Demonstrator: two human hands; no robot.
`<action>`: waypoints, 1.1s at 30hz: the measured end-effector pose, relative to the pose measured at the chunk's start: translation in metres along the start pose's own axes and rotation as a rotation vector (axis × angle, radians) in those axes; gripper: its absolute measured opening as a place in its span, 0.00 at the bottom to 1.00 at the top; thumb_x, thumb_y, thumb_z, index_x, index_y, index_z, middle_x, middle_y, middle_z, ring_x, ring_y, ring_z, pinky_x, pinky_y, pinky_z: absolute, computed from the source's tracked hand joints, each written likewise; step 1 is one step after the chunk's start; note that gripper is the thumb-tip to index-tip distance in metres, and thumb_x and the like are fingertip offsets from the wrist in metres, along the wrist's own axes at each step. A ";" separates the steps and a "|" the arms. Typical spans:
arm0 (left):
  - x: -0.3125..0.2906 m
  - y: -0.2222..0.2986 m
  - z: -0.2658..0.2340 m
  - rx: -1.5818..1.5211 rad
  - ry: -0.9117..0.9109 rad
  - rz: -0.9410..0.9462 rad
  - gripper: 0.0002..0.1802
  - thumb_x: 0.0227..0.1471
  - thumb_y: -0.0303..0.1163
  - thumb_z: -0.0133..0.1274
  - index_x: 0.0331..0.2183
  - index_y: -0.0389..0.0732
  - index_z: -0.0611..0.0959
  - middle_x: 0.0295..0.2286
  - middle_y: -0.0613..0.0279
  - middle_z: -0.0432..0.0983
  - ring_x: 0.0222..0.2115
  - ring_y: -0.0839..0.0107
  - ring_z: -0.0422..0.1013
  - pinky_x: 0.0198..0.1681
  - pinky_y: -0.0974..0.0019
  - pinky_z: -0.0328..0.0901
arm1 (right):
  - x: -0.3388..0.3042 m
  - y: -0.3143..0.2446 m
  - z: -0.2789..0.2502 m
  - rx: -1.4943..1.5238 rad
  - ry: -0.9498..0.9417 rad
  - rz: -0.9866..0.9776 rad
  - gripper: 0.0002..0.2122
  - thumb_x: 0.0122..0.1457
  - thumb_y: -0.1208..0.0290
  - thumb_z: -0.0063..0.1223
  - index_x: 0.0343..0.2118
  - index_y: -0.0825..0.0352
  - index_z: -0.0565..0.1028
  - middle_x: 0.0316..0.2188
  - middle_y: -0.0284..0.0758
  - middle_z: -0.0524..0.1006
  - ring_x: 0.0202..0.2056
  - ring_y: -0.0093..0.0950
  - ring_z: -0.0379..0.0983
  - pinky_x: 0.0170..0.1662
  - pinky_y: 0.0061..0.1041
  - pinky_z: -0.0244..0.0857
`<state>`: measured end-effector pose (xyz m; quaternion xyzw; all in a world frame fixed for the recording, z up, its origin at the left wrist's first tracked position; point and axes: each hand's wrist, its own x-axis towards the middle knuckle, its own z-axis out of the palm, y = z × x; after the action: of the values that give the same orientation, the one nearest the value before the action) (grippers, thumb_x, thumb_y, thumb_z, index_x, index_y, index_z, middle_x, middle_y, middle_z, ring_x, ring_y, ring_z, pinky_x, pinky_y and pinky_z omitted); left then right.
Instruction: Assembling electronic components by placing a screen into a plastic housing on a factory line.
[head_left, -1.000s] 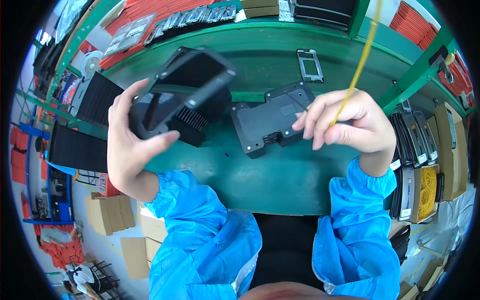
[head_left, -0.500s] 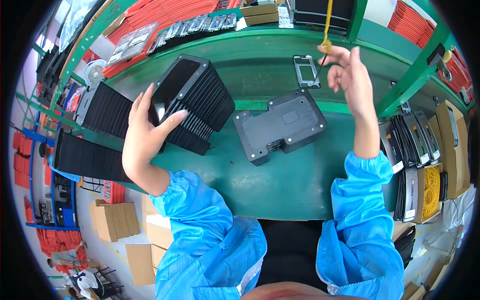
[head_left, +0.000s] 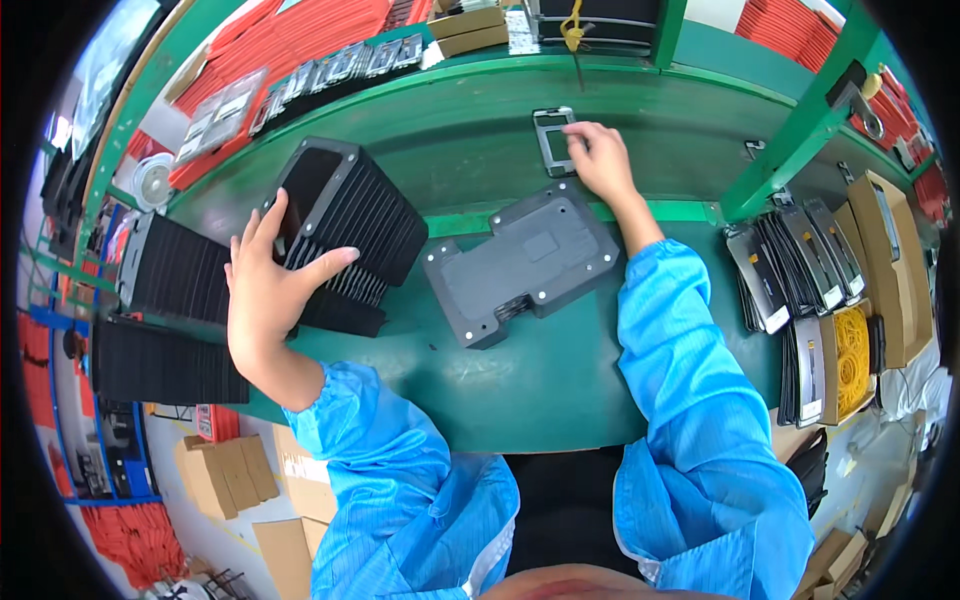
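My left hand [head_left: 265, 290] is spread at the near left side of a tall stack of black frames [head_left: 350, 210], thumb and fingers apart; its palm side is hidden. My right hand [head_left: 602, 168] reaches past the fixture, its finger and thumb closed at the right edge of a thin silver-and-black phone frame [head_left: 545, 138] lying against the green back ledge. Between the hands sits a black block-shaped fixture [head_left: 525, 260] with round metal studs and a notched side. Above the phone frame hangs a thin-shafted tool [head_left: 578, 68] on a yellow cord [head_left: 572, 30], touched by neither hand.
More black stacks [head_left: 175, 270] stand at the left. Dark flat parts [head_left: 765, 280], a coil of yellow bands [head_left: 852, 350] in a box and a cardboard box [head_left: 893, 270] are at the right. A green post [head_left: 785, 150] rises beyond my right arm. Red trays [head_left: 290, 50] line the upper shelf.
My right hand has let go of the hanging tool and moved down and left to the phone frame. My left hand stays by the black stack. The whole view has shifted slightly.
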<state>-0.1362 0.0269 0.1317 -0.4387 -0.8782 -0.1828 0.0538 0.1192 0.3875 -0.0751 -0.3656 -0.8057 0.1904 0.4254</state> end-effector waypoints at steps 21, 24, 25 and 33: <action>-0.013 0.076 0.000 -0.635 -0.387 0.656 0.24 0.63 0.27 0.52 0.60 0.37 0.78 0.57 0.44 0.75 0.58 0.51 0.72 0.60 0.55 0.65 | 0.020 0.009 -0.077 -0.548 -0.038 0.319 0.11 0.54 0.60 0.64 0.30 0.64 0.84 0.28 0.43 0.84 0.36 0.44 0.82 0.44 0.45 0.73; -0.003 0.066 0.024 -0.529 -0.430 0.562 0.23 0.64 0.28 0.50 0.59 0.35 0.78 0.52 0.43 0.79 0.52 0.53 0.77 0.56 0.57 0.68 | 0.013 -0.075 -0.100 -0.310 -0.150 0.228 0.12 0.54 0.63 0.64 0.30 0.68 0.83 0.28 0.45 0.83 0.34 0.46 0.82 0.41 0.43 0.75; 0.000 0.064 0.034 -0.430 -0.396 0.490 0.23 0.64 0.29 0.50 0.59 0.35 0.78 0.51 0.42 0.80 0.51 0.53 0.77 0.55 0.58 0.69 | 0.005 -0.102 -0.106 -0.249 -0.209 0.197 0.12 0.54 0.63 0.64 0.30 0.69 0.83 0.28 0.45 0.83 0.34 0.46 0.82 0.41 0.42 0.75; 0.012 0.082 0.051 -0.263 -0.537 0.306 0.24 0.64 0.39 0.51 0.56 0.34 0.80 0.47 0.40 0.81 0.47 0.44 0.77 0.54 0.55 0.70 | -0.054 -0.180 -0.116 -0.478 -0.314 -0.175 0.09 0.51 0.68 0.67 0.26 0.69 0.82 0.25 0.44 0.82 0.31 0.44 0.79 0.39 0.42 0.73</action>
<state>-0.0753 0.0992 0.1097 -0.6010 -0.7540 -0.1623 -0.2097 0.1578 0.2275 0.0719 -0.3505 -0.9122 0.0122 0.2120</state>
